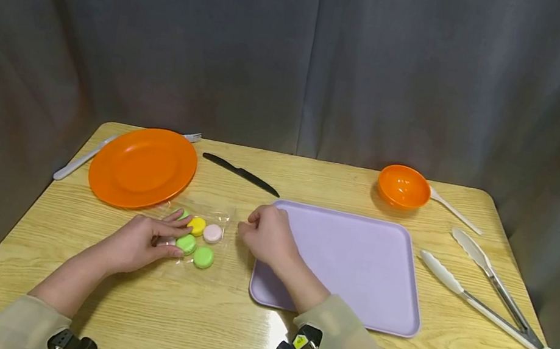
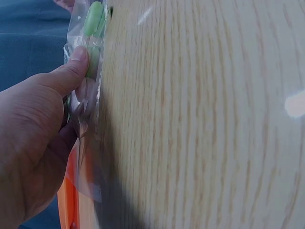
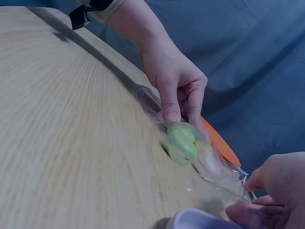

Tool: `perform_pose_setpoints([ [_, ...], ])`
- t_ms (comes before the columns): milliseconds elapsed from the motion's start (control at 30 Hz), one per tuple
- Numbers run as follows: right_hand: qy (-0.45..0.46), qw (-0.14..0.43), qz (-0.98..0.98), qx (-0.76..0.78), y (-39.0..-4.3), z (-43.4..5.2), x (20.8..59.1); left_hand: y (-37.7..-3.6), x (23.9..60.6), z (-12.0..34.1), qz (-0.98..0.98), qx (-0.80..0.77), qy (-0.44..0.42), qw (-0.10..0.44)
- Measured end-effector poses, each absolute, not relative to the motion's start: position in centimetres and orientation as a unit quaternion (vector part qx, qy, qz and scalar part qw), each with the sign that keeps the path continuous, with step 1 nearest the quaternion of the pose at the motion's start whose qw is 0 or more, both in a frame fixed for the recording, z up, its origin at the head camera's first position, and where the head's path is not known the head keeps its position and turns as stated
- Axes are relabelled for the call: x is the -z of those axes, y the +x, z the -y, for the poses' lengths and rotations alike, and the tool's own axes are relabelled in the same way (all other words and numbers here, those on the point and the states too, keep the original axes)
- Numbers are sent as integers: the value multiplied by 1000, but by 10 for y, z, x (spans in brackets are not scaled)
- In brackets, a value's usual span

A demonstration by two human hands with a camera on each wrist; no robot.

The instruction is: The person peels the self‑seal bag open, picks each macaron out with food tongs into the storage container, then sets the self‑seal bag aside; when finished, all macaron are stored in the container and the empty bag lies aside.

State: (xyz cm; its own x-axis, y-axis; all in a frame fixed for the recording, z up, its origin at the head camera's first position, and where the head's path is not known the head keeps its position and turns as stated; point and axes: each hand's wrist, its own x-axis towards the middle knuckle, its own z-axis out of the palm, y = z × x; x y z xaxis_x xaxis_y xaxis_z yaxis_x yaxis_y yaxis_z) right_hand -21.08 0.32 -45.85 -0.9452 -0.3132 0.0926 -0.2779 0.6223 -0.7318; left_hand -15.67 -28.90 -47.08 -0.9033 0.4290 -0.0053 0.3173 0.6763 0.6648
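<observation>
A clear plastic bag (image 1: 218,260) of macaron-like sweets in green, yellow and pale pink lies left of the purple tray (image 1: 342,265). My left hand (image 1: 137,246) grips its left side, thumb and fingers over the film beside the green sweets (image 2: 94,19). At the bag's right edge, my right hand (image 1: 269,236) has its fingers curled, and its thumb and forefinger pinch the film there. The right wrist view shows both hands at the bag, the left hand (image 3: 174,78) beyond the sweets and the right hand (image 3: 276,191) near the crinkled edge.
Behind the left hand is an orange plate (image 1: 142,167), partly covering a fork (image 1: 79,162). A black knife (image 1: 241,173) lies behind the bag. On the right are an orange bowl (image 1: 403,188), a white-handled utensil (image 1: 457,213) and spread tongs (image 1: 493,296). My right forearm crosses the tray.
</observation>
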Motion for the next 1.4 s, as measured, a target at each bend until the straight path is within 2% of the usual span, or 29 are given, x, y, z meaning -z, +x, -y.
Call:
perform_pose_setpoints([
  [267, -217, 25, -906, 362, -223, 9, 454, -156, 468, 289, -912, -347, 203, 79],
  [700, -212, 56, -895, 389, -231, 11, 460, -155, 471, 289, -910, -355, 199, 84],
  [1100, -103, 98, -823, 550, -231, -6, 456, -156, 471, 289, -911, -350, 205, 74],
  [1300, -101, 103, -818, 557, -233, -10, 457, -156, 472, 289, -912, -348, 205, 73],
  [1400, -123, 80, -839, 524, -234, -12, 457, -156, 471, 288, -912, -347, 204, 74],
])
